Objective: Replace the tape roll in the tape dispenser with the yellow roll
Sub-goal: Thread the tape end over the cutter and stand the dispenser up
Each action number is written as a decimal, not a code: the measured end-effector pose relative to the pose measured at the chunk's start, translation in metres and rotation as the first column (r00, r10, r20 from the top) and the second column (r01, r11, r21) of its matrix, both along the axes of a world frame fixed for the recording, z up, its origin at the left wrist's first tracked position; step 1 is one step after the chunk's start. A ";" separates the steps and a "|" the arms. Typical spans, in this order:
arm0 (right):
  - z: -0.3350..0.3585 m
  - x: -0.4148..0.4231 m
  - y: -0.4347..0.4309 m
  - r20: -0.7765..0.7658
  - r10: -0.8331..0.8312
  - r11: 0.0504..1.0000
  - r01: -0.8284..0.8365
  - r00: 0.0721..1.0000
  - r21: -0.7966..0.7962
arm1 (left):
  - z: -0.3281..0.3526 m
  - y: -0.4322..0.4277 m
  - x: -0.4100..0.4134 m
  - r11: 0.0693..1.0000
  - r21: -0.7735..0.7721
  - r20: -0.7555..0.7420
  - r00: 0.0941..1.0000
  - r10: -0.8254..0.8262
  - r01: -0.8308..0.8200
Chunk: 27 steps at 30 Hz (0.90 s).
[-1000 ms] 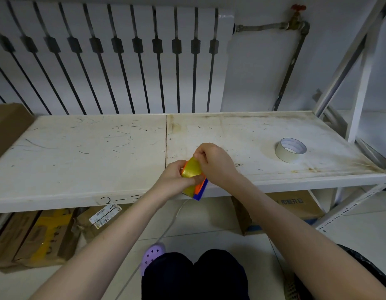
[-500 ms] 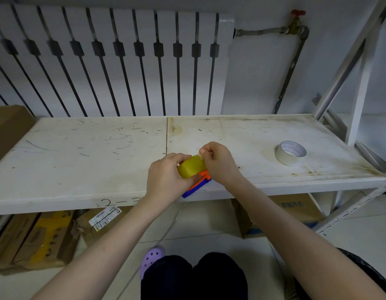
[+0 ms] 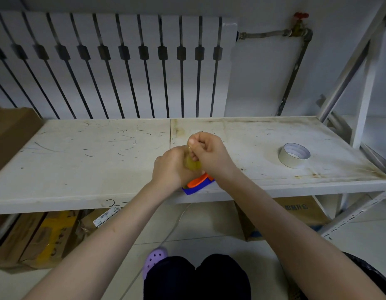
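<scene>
Tape end pinched in my right hand (image 3: pixel 206 151), above the blue-and-orange plastic tape dispenser (image 3: pixel 198 183).
My left hand (image 3: pixel 172 167) clamps that dispenser with the translucent yellow tape roll (image 3: pixel 191 163); I should pull straight.

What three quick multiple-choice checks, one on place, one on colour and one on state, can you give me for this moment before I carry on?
1. Where does the whitish tape roll lie?
A. On the shelf, to the right of the hands
B. On the floor by the boxes
C. In the left hand

2. What colours show on the tape dispenser?
A. Green and white
B. Orange and blue
C. Black and red

3. How is the yellow roll held?
A. Lying free on the shelf
B. Hanging from the pipe
C. Between both hands, at the dispenser

Answers:
1 A: it rests flat on the shelf's right part, apart from both hands.
2 B: an orange part sits on a blue body below the hands.
3 C: the left hand wraps it and the right hand pinches just above it.
</scene>
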State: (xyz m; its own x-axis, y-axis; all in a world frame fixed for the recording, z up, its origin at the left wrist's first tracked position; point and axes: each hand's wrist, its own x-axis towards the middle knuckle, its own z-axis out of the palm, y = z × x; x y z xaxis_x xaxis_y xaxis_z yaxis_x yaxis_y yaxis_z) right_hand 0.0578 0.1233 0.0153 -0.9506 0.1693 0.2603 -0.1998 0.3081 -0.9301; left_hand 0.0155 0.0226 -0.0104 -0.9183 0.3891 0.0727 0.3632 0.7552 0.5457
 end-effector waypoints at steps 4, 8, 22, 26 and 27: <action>-0.003 -0.001 0.011 0.011 -0.044 0.998 0.044 0.999 -0.046 | -0.013 -0.012 0.003 0.997 0.073 -0.022 0.999 0.030 -0.028; -0.008 -0.001 0.010 0.025 -0.047 0.997 0.049 0.999 -0.066 | -0.019 -0.019 0.007 0.996 0.091 -0.064 0.998 0.022 -0.016; -0.025 -0.022 0.046 0.179 -0.284 0.919 0.321 0.942 -0.231 | -0.042 -0.033 -0.009 0.984 0.178 0.003 1.000 -0.025 0.024; -0.030 -0.029 0.054 0.305 -0.263 0.817 0.379 0.915 -0.434 | -0.044 -0.035 -0.013 0.979 0.201 0.038 0.998 -0.043 0.035; -0.027 -0.030 0.052 0.290 -0.214 0.836 0.328 0.933 -0.439 | -0.044 -0.034 -0.014 0.982 0.186 0.034 0.999 -0.041 0.034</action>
